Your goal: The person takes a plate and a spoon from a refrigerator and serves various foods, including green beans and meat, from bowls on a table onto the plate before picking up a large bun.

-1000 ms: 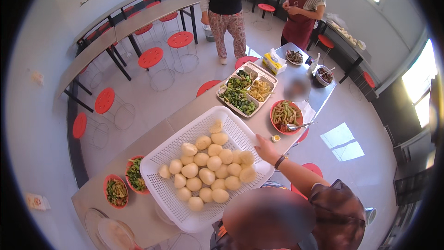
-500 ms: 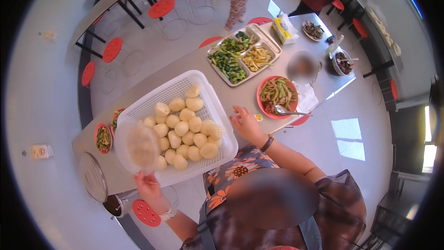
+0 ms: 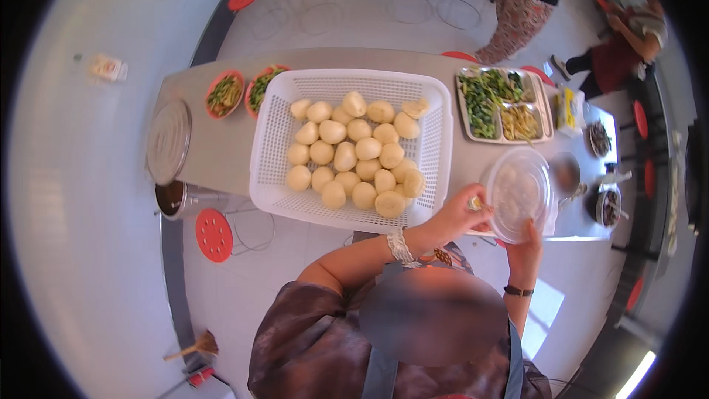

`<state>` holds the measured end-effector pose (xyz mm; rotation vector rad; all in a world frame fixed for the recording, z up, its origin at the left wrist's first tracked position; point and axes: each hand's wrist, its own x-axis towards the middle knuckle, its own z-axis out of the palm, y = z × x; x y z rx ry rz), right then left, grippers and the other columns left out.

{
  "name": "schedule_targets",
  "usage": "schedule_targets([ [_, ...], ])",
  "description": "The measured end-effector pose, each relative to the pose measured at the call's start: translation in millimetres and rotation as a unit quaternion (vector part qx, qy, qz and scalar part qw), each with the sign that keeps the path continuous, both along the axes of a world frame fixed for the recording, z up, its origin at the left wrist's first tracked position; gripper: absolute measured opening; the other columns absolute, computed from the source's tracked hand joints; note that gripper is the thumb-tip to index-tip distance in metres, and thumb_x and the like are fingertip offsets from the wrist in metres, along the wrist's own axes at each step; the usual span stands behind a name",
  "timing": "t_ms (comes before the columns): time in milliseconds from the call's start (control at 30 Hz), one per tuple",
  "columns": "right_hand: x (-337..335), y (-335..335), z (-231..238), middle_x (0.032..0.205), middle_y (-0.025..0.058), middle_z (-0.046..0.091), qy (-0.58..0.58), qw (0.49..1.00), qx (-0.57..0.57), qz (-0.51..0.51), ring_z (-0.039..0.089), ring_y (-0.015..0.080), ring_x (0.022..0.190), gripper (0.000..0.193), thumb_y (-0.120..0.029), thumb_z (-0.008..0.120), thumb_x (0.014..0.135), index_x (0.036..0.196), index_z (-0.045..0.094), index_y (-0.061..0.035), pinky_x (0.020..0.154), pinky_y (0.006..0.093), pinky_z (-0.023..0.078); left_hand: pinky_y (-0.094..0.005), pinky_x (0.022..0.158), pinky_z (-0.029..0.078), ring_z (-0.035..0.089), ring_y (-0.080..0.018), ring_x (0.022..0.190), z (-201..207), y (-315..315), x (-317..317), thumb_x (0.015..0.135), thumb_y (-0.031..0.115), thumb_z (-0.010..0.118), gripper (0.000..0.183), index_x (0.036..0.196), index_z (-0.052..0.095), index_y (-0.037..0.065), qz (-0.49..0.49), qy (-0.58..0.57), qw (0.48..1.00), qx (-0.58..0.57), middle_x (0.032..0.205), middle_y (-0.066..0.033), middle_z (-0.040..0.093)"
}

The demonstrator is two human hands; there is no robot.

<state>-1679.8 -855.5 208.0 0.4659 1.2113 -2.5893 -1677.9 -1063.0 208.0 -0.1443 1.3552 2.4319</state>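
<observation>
Translucent round container (image 3: pixel 517 185) is sitting right of centre in the head view, the right hand (image 3: pixel 523 253) gripping its lower rim with partly curled fingers; holding it steady and level should help. Beside it, the left hand (image 3: pixel 459 219) is pinching a small yellow-and-white piece (image 3: pixel 475 203), nearly closed; a light squeeze should keep that whole. The left forearm is slanting rightward, the right rising steeply.

Left hand (image 3: pixel 461 218): fingers curled, wrist (image 3: pixel 417 236) and bent arm (image 3: pixel 343 262) left of them. Right hand (image 3: pixel 525 251): just right of those fingers, its own pointing up, wrist (image 3: pixel 520 281) below.
</observation>
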Motion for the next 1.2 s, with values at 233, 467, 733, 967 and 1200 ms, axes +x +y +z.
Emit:
schedule_targets([
  [233, 2.2, 11.5, -13.0, 0.131, 0.0121, 0.037, -0.032, 0.999, -0.001, -0.014, 0.041, 0.0286, 0.119, 0.055, -0.017, 0.049, 0.086, 0.135, 0.025, -0.0156, 0.089, 0.0463, 0.043, -0.0461, 0.091, 0.032, 0.039, -0.0385, 0.109, -20.9, -131.1, 66.2, 0.067, 0.013, 0.068, 0.052, 0.112, 0.045, 0.004, 0.445, 0.096, 0.595, -0.662, 0.115, -0.0216, 0.041],
  [467, -26.4, 4.7, -10.7, 0.129, 0.0147, 0.038, 0.015, 0.996, 0.032, 0.082, 0.042, 0.0308, 0.117, 0.049, -0.017, 0.05, 0.087, 0.131, 0.029, -0.0101, 0.089, 0.0497, 0.043, -0.0353, 0.058, 0.05, 0.054, -0.0221, 0.083, -52.1, -140.4, 136.7, 0.068, 0.002, 0.063, 0.054, 0.116, 0.038, 0.002, 0.547, -0.201, 0.81, 0.061, 0.097, -0.0104, 0.05],
  [733, -59.6, -11.9, -21.9, 0.124, 0.0153, 0.044, 0.021, 0.993, 0.037, 0.114, 0.046, 0.0298, 0.112, 0.041, -0.019, 0.051, 0.087, 0.122, 0.039, -0.0028, 0.086, 0.0466, 0.045, -0.0358, 0.057, 0.051, 0.057, -0.0234, 0.075, -110.7, -134.5, 147.5, 0.063, -0.009, 0.05, 0.045, 0.107, 0.044, -0.001, 0.665, -0.202, 0.717, 0.057, 0.092, -0.0112, 0.054],
  [967, -59.0, -53.3, -32.0, 0.125, 0.0116, 0.044, 0.022, 0.987, 0.007, 0.157, 0.045, 0.0286, 0.114, 0.045, -0.011, 0.049, 0.086, 0.128, 0.033, -0.0081, 0.087, 0.0488, 0.044, -0.0445, 0.068, 0.052, 0.058, -0.0301, 0.085, -110.3, -186.5, 246.0, 0.062, -0.012, 0.043, 0.049, 0.111, 0.042, -0.004, 0.656, -0.197, 0.727, 0.043, 0.099, -0.0158, 0.054],
  [1200, -55.9, -119.1, -66.7, 0.124, 0.0074, 0.044, -0.009, 0.988, 0.013, 0.153, 0.049, 0.0271, 0.11, 0.057, -0.009, 0.05, 0.086, 0.136, 0.023, -0.0195, 0.077, 0.046, 0.049, -0.0464, 0.074, 0.052, 0.055, -0.0294, 0.095, -122.3, -303.3, 291.4, 0.062, -0.01, 0.044, 0.056, 0.117, 0.041, -0.002, 0.666, -0.195, 0.719, -0.027, 0.107, -0.0136, 0.052],
])
